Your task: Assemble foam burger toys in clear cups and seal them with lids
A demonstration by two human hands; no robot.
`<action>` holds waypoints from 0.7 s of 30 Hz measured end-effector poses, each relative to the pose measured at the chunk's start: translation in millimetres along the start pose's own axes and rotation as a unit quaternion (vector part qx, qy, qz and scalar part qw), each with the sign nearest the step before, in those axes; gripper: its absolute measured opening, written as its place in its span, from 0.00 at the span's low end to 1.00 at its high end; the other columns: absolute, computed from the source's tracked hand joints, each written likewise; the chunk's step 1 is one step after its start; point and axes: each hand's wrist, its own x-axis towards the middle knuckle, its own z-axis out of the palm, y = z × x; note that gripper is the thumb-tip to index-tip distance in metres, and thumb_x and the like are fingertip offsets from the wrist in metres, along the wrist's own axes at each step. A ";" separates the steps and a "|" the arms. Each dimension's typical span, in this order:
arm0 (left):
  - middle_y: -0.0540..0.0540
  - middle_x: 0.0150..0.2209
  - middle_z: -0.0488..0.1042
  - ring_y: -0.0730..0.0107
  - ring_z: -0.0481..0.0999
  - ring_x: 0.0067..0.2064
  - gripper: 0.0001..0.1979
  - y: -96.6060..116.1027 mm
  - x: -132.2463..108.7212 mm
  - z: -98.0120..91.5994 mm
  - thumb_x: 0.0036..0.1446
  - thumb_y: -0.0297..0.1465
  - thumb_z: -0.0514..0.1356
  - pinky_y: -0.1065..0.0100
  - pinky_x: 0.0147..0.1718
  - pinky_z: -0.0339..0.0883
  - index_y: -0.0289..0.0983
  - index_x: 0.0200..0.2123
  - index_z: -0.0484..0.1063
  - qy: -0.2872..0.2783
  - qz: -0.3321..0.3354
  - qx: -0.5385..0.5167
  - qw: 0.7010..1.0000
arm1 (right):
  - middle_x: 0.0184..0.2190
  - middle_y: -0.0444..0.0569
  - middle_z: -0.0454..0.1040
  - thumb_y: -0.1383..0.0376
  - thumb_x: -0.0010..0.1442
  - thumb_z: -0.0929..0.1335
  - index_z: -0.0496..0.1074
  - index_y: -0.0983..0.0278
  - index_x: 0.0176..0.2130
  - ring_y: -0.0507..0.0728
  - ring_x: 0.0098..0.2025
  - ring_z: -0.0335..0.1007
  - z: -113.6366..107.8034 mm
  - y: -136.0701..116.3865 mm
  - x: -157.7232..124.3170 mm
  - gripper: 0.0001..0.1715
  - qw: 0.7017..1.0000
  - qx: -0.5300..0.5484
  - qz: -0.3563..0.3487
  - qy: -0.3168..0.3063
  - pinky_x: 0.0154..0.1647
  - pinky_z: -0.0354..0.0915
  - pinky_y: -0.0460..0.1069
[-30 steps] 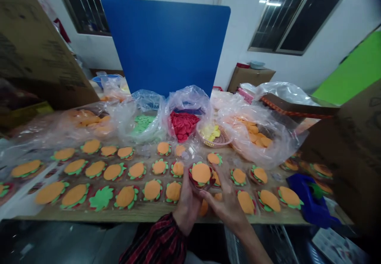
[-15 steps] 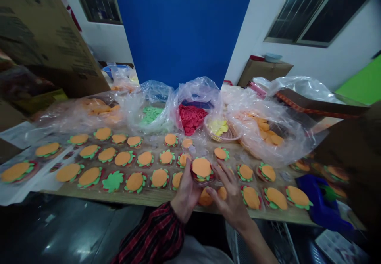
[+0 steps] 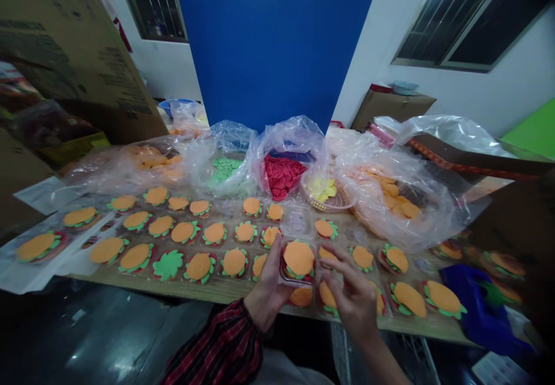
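Note:
My left hand (image 3: pixel 266 292), in a red plaid sleeve, holds a clear plastic case with a felt burger (image 3: pixel 298 259) in it: orange top, green and red layers. My right hand (image 3: pixel 354 295) is just right of the case, fingers bent, fingertips near its right edge. Both hands hover above the wooden table's (image 3: pixel 225 291) near edge. An empty clear case (image 3: pixel 297 222) lies on the table just beyond the held one. Rows of finished felt burgers (image 3: pixel 199 265) cover the table left and right of my hands.
Open plastic bags hold green felt (image 3: pixel 223 169), red felt (image 3: pixel 281 176) and orange felt (image 3: pixel 392 191); a small basket has yellow pieces (image 3: pixel 324 188). A blue board (image 3: pixel 273 50) stands behind. Cardboard boxes (image 3: pixel 65 44) flank the left and right. A blue tool (image 3: pixel 481 307) lies at the near right.
The view shifted slightly. The held burger case sank a little towards the table's near edge, and my right hand moved right and lower beside it.

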 end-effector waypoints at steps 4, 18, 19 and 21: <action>0.43 0.35 0.78 0.62 0.76 0.38 0.20 -5.0 -7.2 1.1 0.55 0.44 0.54 0.62 0.43 0.66 0.33 0.37 0.73 0.035 -0.020 0.018 0.999 | 0.49 0.56 0.71 0.54 0.55 0.66 0.67 0.63 0.48 0.62 0.50 0.69 -2.7 13.0 35.0 0.24 0.957 0.199 0.212 0.008 0.50 0.65 0.60; 0.44 0.30 0.74 0.65 0.73 0.29 0.25 -0.9 -6.7 -13.3 0.45 0.48 0.61 0.64 0.28 0.66 0.32 0.39 0.70 -0.048 -0.133 0.036 0.989 | 0.53 0.51 0.69 0.53 0.62 0.60 0.72 0.56 0.49 0.63 0.57 0.59 -16.9 12.7 5.1 0.21 0.977 0.105 -0.050 -0.178 0.58 0.54 0.62; 0.45 0.31 0.74 0.66 0.73 0.30 0.22 -2.5 -7.4 -13.9 0.45 0.42 0.63 0.65 0.29 0.66 0.33 0.39 0.71 -0.048 -0.116 0.066 0.990 | 0.52 0.51 0.69 0.54 0.62 0.60 0.72 0.56 0.49 0.63 0.57 0.60 -17.6 13.3 3.5 0.20 0.978 0.099 -0.051 -0.174 0.58 0.55 0.61; 0.45 0.33 0.74 0.68 0.73 0.32 0.17 -6.1 -8.6 -15.1 0.43 0.30 0.65 0.66 0.30 0.67 0.33 0.40 0.71 -0.052 -0.079 0.124 0.988 | 0.50 0.51 0.71 0.57 0.62 0.61 0.74 0.57 0.46 0.61 0.56 0.61 -18.2 14.7 5.8 0.17 0.984 0.089 -0.019 -0.156 0.56 0.56 0.60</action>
